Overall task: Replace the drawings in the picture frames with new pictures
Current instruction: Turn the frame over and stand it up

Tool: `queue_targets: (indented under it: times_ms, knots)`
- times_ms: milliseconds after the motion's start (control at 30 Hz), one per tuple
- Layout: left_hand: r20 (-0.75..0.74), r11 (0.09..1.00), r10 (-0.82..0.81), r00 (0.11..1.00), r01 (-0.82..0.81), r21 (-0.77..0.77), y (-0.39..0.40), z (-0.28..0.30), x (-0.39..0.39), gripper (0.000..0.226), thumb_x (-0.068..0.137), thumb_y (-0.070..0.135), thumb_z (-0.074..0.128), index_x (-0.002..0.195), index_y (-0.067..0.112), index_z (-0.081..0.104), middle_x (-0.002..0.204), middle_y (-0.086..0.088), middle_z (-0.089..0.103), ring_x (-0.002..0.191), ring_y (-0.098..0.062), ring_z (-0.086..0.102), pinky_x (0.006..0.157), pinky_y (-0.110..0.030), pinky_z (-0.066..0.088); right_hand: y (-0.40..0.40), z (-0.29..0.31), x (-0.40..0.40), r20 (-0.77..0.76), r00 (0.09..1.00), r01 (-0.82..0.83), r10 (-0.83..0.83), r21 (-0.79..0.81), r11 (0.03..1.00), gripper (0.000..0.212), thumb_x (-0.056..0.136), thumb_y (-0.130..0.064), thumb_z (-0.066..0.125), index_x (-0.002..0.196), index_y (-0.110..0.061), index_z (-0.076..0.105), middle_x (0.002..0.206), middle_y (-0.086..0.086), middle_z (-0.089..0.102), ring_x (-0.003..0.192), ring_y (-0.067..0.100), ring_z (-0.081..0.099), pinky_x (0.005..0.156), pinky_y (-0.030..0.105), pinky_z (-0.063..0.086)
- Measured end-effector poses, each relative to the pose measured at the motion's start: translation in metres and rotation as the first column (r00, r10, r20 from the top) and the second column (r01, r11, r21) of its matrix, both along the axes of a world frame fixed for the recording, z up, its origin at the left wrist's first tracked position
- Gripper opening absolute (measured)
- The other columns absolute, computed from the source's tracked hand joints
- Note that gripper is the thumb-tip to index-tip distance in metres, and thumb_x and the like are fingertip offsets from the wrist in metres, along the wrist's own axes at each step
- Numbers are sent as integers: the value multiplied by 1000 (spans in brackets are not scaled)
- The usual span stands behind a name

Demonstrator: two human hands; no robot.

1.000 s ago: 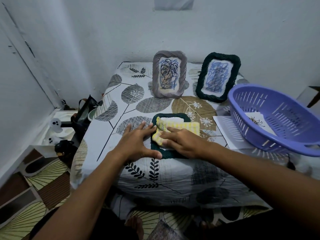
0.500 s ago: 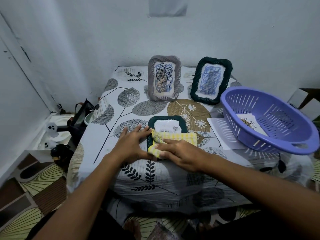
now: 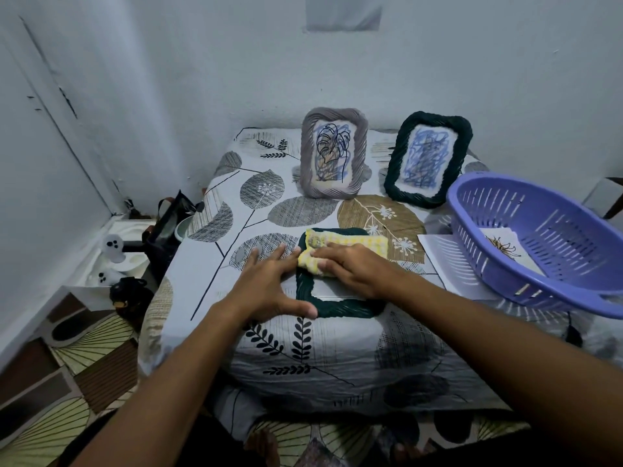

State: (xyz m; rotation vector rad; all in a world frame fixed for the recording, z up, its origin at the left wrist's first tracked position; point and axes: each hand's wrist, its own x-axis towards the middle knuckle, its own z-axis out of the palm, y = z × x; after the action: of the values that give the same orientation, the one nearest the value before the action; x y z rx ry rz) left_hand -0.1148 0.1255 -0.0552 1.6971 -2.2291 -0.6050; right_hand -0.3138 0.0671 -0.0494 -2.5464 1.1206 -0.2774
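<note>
**A:** What are the fingers doing?

**B:** The right hand (image 3: 357, 269) presses its fingers, laid close together, flat on a folded yellow checked cloth (image 3: 340, 247) over a dark green frame (image 3: 337, 306). It looks like wiping the glass.

**A:** And the other hand?

**B:** The left hand (image 3: 269, 286) lies spread on the frame's left edge, probably to stop it sliding.

**A:** Where is the frame?

**B:** Flat on the near part of a leaf-print desk (image 3: 303, 348). Far behind stand a grey frame (image 3: 332, 153) and a second green frame (image 3: 428, 160), both holding scribbled drawings. To the right, a purple basket (image 3: 539, 237) holds a fresh picture (image 3: 505, 246), seemingly kept within reach.
</note>
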Motion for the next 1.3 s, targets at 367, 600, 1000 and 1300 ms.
queue_targets:
  times_ms: [367,600,1000,1300]
  knots:
    - [-22,999,31,999,-31,9,-4,-6,3,124,35,87,61,145,38,31,158,-1,16,145,-9,-2,118,-39,-10,-25,7,2,57,998,-20,19,20,1000,37,99,-30,43,125,-9,59,124,10,63,111,23,58,94,32,42]
    - [-20,998,52,998,-51,32,8,11,-6,105,57,59,79,146,32,29,159,-2,12,142,-11,-1,115,-36,-10,-28,13,5,44,999,-2,3,-28,1000,36,100,-28,44,121,-5,61,119,16,65,110,29,59,92,39,43]
    - [35,1000,28,999,-28,5,-7,-4,2,134,28,98,45,146,36,29,158,5,17,147,-17,3,118,-42,-7,-30,22,-2,15,999,-31,32,-49,998,34,100,-28,41,108,-3,63,102,14,68,91,29,60,79,39,45]
    - [23,1000,15,1000,-15,-11,-8,-5,1,137,26,99,43,146,35,29,156,15,19,145,-4,4,118,-41,-8,-32,29,-32,-31,999,7,-8,-40,999,34,100,-27,42,111,-2,63,103,16,67,93,28,60,77,32,40]
